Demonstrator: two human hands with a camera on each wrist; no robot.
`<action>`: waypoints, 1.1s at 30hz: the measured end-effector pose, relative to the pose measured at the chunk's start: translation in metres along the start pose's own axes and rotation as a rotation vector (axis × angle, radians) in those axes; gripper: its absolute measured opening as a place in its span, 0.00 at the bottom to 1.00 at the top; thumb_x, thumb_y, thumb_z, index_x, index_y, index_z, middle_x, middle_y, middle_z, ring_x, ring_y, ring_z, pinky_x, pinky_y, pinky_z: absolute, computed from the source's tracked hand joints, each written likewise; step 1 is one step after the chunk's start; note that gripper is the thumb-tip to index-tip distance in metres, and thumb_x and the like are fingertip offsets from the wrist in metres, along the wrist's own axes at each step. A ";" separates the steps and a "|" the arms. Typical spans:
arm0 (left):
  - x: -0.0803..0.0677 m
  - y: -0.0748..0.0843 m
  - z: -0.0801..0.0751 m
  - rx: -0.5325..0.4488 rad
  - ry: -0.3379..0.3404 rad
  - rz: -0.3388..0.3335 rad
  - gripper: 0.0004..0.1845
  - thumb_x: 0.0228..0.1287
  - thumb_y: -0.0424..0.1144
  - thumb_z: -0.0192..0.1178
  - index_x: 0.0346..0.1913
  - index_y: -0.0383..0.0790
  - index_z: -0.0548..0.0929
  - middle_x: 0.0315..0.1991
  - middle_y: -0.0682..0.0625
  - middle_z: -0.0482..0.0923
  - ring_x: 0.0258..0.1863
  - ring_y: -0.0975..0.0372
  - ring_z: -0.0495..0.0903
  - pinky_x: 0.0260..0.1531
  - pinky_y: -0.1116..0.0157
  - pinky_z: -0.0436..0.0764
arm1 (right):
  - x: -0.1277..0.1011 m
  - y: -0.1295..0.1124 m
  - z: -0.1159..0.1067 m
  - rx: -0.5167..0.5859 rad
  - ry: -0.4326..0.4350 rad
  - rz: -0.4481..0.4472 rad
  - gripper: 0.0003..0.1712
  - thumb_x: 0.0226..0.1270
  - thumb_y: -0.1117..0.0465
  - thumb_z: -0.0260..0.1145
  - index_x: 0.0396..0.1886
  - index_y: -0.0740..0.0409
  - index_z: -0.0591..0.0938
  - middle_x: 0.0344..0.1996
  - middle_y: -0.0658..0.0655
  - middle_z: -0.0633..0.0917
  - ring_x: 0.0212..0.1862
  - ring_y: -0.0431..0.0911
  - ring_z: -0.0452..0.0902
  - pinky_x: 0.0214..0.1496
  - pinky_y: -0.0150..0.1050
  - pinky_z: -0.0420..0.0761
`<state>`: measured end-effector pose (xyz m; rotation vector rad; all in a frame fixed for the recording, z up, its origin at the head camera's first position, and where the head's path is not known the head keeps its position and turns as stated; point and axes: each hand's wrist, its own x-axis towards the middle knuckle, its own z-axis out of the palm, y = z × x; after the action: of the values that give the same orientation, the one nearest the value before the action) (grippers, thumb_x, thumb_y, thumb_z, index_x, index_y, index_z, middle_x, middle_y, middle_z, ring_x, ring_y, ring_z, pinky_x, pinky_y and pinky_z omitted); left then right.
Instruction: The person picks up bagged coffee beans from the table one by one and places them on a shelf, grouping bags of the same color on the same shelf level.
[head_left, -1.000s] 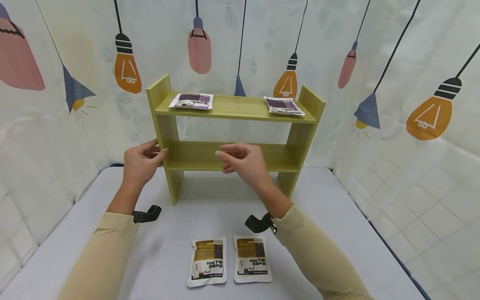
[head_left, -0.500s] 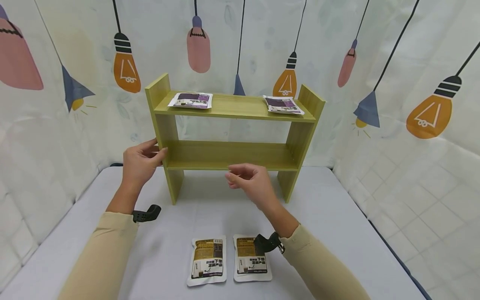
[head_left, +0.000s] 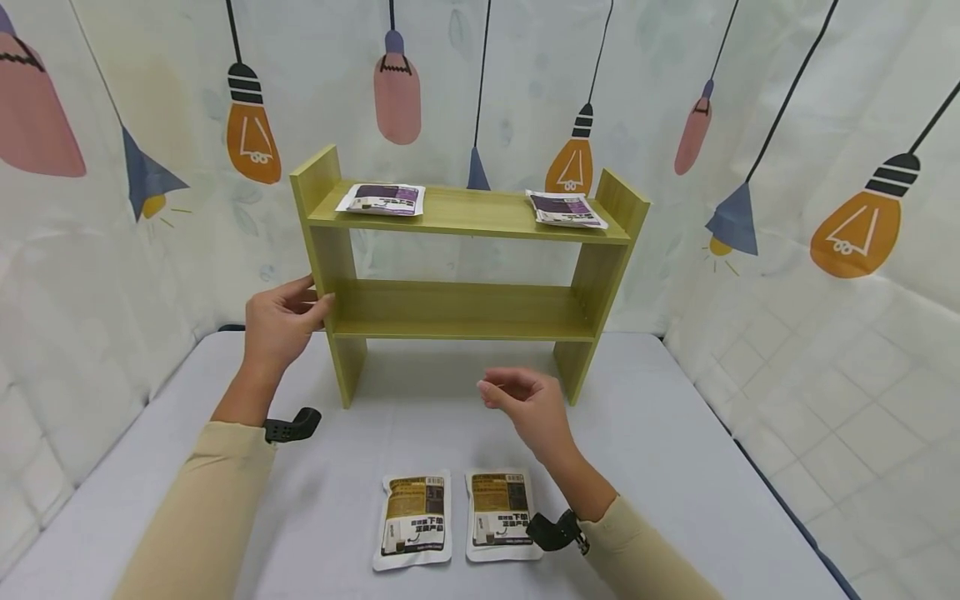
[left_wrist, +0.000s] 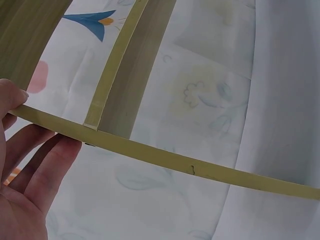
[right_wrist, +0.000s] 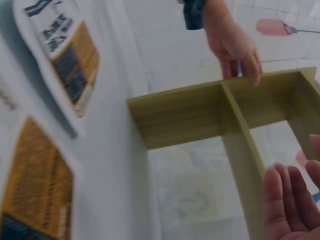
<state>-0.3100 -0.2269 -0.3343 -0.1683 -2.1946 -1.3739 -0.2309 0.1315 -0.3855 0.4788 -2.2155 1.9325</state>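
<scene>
A green wooden two-tier shelf [head_left: 465, 312] stands at the back of the grey table [head_left: 675, 450]. My left hand [head_left: 298, 312] grips its left side panel at the height of the lower board, thumb in front and fingers behind; the left wrist view shows the panel edge [left_wrist: 165, 157] between thumb and fingers [left_wrist: 47, 162]. My right hand [head_left: 519, 397] hovers over the table in front of the shelf, fingers loosely curled, holding nothing. Two brown-labelled pouches [head_left: 414, 521] [head_left: 501, 512] lie side by side near me, below the right wrist.
Two purple-labelled pouches [head_left: 382, 200] [head_left: 566, 208] lie on the top board, one at each end. The lower board is bare. Curtains printed with light bulbs [head_left: 855, 233] close in the table at the back and on both sides.
My right hand has dropped from in front of the lower board, down and toward me, to above the table. The left hand and the shelf have not moved.
</scene>
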 end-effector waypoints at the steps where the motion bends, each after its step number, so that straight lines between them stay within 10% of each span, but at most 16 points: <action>1: 0.000 0.000 0.000 0.002 0.000 -0.002 0.28 0.68 0.49 0.67 0.69 0.48 0.79 0.52 0.33 0.86 0.29 0.85 0.81 0.30 0.78 0.84 | -0.004 0.003 -0.001 -0.015 0.000 0.001 0.14 0.64 0.55 0.76 0.47 0.54 0.90 0.40 0.59 0.91 0.38 0.47 0.89 0.45 0.37 0.90; 33: -0.001 0.003 -0.001 0.020 -0.008 -0.015 0.29 0.69 0.51 0.66 0.70 0.49 0.78 0.53 0.35 0.86 0.30 0.85 0.81 0.31 0.79 0.84 | -0.070 0.040 -0.026 -0.136 -0.013 0.249 0.21 0.61 0.56 0.78 0.52 0.57 0.88 0.51 0.61 0.89 0.48 0.44 0.86 0.52 0.26 0.84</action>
<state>-0.3075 -0.2260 -0.3326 -0.1506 -2.2200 -1.3611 -0.1811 0.1710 -0.4419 0.2039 -2.4969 1.8745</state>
